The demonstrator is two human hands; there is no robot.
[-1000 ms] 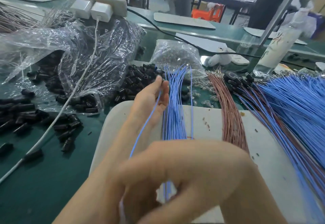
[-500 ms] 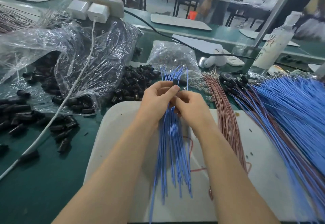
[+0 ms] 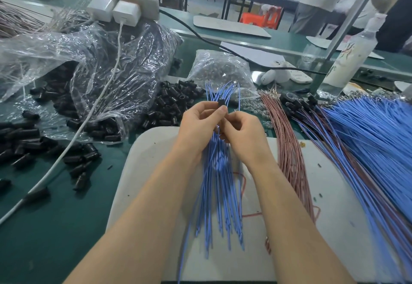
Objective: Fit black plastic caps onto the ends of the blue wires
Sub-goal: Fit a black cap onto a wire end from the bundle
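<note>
Blue wires (image 3: 214, 194) in a loose bundle lie on a green bench (image 3: 55, 228), lengthwise down the middle of a pale board (image 3: 289, 250), their far ends fanning up past the board's far edge. Left of the board and beyond it, a crumpled clear bag (image 3: 100, 65) spills black caps across the bench. A far larger blue sheaf (image 3: 367, 138) sweeps over the board's right side, and a strand of brown wires (image 3: 287, 149) runs down the board between that sheaf and the bundle. A white cable (image 3: 73, 141) crosses the bench left of the board. Just beyond the board's far left corner sits a pile of caps (image 3: 171, 103).

Both hands meet above the board's far edge, over the bundle. The left hand (image 3: 198, 125) pinches one black cap (image 3: 221, 102) between thumb and forefinger, among the fanned wire ends. The right hand (image 3: 243, 136) touches the left thumb, its fingers curled in on the bundle. Which single wire they grip cannot be told.
</note>
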